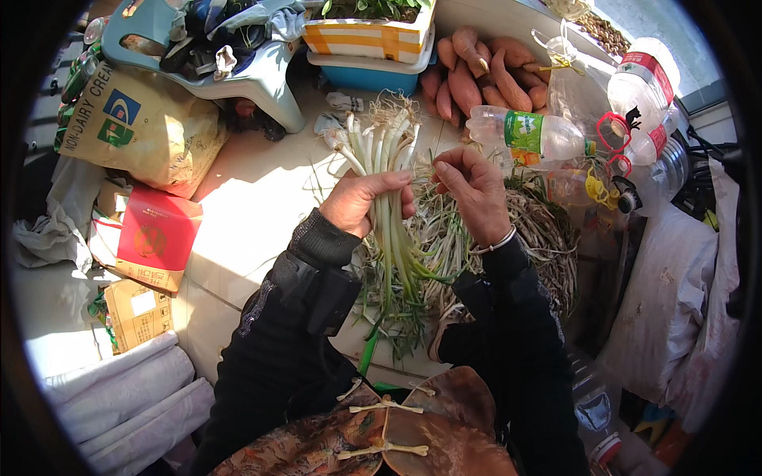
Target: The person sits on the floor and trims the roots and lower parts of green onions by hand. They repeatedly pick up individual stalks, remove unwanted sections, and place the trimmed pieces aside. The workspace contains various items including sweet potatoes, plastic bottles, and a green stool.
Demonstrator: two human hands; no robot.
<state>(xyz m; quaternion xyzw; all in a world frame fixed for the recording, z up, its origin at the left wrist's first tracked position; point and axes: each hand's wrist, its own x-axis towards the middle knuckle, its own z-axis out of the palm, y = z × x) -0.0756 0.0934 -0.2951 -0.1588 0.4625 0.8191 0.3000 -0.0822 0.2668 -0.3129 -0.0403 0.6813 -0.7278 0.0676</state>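
My left hand (366,202) grips a bundle of green onions (390,149), with pale stems and stringy roots pointing away from me and green leaves hanging toward me. To its right, my right hand (473,187) is raised with thumb and fingertips close together; whether something thin is between them I cannot tell. Under and beside both hands lies a large heap of unpeeled green onions (545,250) with dry outer leaves. Trimmings and loose green leaves (402,333) lie on the floor below the bundle.
Sweet potatoes (464,83) are piled beyond the hands, left of several plastic bottles (553,134). A foam planter (369,38) rests on a blue bin. A plastic stool (238,86) holding shoes, a printed sack (149,131) and a red box (156,232) stand at left.
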